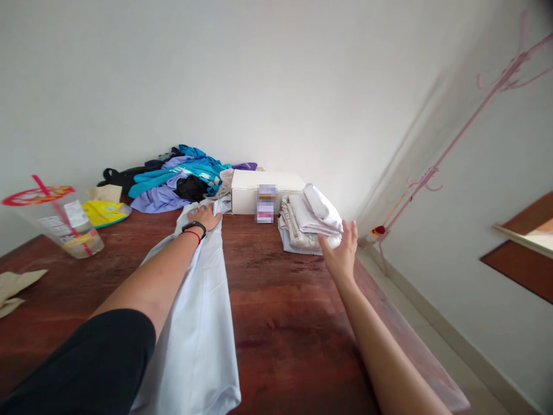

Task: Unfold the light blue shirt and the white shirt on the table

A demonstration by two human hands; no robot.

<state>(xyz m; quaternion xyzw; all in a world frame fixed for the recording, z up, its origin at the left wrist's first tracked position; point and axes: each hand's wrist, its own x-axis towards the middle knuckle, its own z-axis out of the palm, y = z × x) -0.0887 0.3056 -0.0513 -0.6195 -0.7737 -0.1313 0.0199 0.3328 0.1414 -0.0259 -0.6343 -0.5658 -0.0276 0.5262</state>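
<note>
Laying my left hand (pixel 205 218) palm-down on the far end of a pale garment (pixel 203 340), I have it stretched lengthwise along the wooden table (pixel 280 323) in the head view. The garment runs from under that hand back toward me, past my forearm and out at the bottom edge. Whether those fingers pinch the cloth or only press it, I cannot tell.

My hands are well apart. My right hand (pixel 341 253) is open, thumb and fingers spread, at the near right corner of a folded stack (pixel 309 222); I cannot tell whether it touches the cloth. The stack sits just beside the white box (pixel 245 199), and the loose clothes pile (pixel 190 173) lies against the wall, beyond my left hand. A plastic cup (pixel 71 230) leans in view on my left.

I judge the step in hand to be straightening the garment while tending the stack. To my mind, the next move calls for a steady left hand on the cloth and a light right hand, so that the stacked layers do not slide.
</note>
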